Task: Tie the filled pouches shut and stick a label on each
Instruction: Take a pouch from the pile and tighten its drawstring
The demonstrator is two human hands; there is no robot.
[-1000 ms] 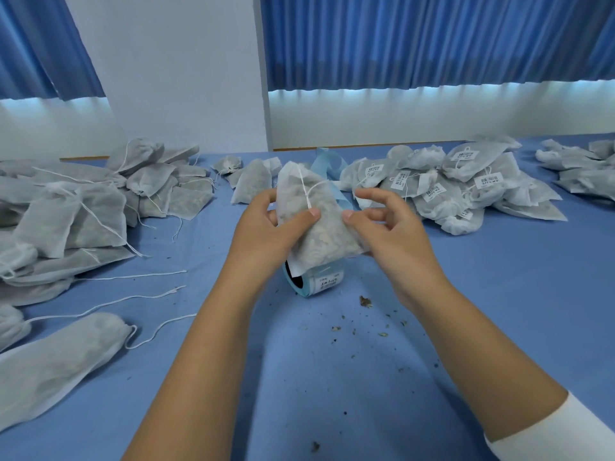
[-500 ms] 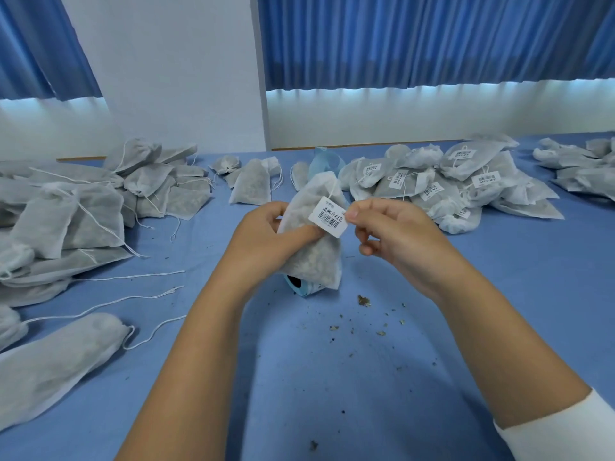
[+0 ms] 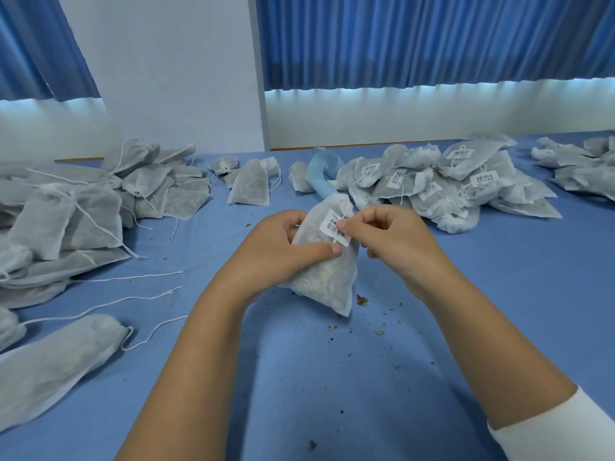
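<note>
**Sticking step, mid-press**

My left grip (image 3: 279,251) wraps the filled pouch (image 3: 322,277), held just above the desk (image 3: 332,377) as backing. My right grip (image 3: 396,241) pinches the label (image 3: 332,227) onto its upper face, probably seating the adhesive.

bright, even daylight glowing under the curtains (image 3: 432,41); wide-angle edges bend.

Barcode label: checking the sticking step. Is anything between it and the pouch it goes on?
Nothing visible. The label lies on the pouch held by the left hand, its thumb at the label's lower edge; the right hand pinches the label. The drawstring passes its top corner.
</note>
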